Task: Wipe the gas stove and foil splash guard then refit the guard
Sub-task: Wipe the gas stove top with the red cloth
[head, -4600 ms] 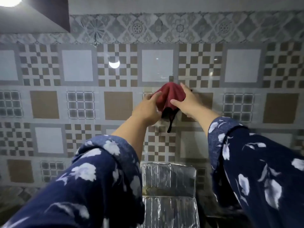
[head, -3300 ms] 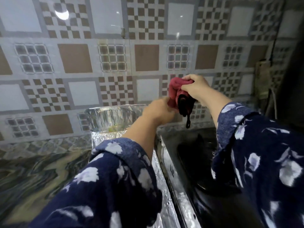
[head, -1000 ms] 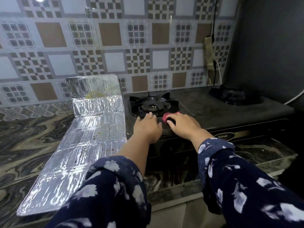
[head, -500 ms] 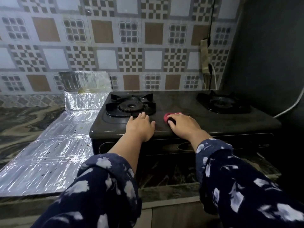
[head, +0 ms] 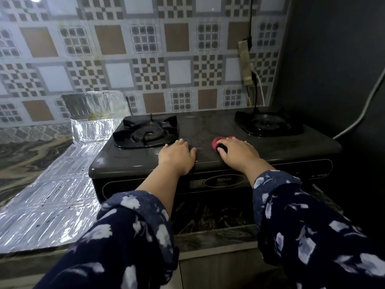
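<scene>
Right hand point(head: 237, 151) presses red cloth point(head: 217, 141) on gas stove point(head: 208, 130), left hand point(head: 177, 156) flat

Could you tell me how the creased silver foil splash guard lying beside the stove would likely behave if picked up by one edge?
The creased silver foil splash guard looks thin and wrinkled, so it would probably sag and bend rather than stay flat. Its fold lines suggest it hinges at the panels. It likely weighs little and may crumple under a firm grip.

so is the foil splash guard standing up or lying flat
Mostly flat: the foil splash guard lies spread on the counter left of the gas stove, with only its far end panel upright against the tiled wall.
</scene>
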{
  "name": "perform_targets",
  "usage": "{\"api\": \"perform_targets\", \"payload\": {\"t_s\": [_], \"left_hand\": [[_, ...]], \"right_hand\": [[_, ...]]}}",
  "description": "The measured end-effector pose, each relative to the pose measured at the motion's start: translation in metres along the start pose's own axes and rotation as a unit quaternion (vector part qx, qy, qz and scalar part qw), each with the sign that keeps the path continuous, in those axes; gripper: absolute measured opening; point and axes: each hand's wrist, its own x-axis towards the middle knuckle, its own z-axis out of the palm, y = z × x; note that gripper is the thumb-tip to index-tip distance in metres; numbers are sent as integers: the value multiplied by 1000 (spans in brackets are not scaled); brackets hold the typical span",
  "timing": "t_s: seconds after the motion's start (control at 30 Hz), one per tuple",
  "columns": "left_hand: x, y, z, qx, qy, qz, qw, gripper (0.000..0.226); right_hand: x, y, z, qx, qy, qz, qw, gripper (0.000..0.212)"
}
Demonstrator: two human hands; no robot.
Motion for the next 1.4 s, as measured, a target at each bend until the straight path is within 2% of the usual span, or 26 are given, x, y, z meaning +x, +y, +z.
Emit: {"api": "perform_targets", "payload": {"t_s": [0.13, 0.27, 0.77, 0.9, 1.1, 1.33, 1.4], "left_hand": [[11, 30, -6, -44, 12, 16, 999, 46], [21, 54, -8, -69, -11, 47, 996, 40], [70, 142, -6, -78, -41, 139, 986, 39], [81, 155, -1, -65, -50, 138, 987, 39], [93, 157, 1, -51, -16, 129, 990, 39], [91, 155, 2, -53, -16, 124, 991, 42], [86, 150, -1, -68, -16, 122, 990, 41]], "right_hand": [[-1, 18, -5, -4, 1, 18, 1000, 42], [-2, 39, -10, -4, 9, 37, 999, 41], [-4, 154, -40, -19, 22, 132, 991, 41], [-2, 177, -45, -14, 37, 149, 988, 40], [3, 206, -53, -22, 40, 196, 980, 41], [3, 202, -56, -19, 138, 243, 960, 31], [3, 182, -62, 24, 172, 238, 955, 32]]}}
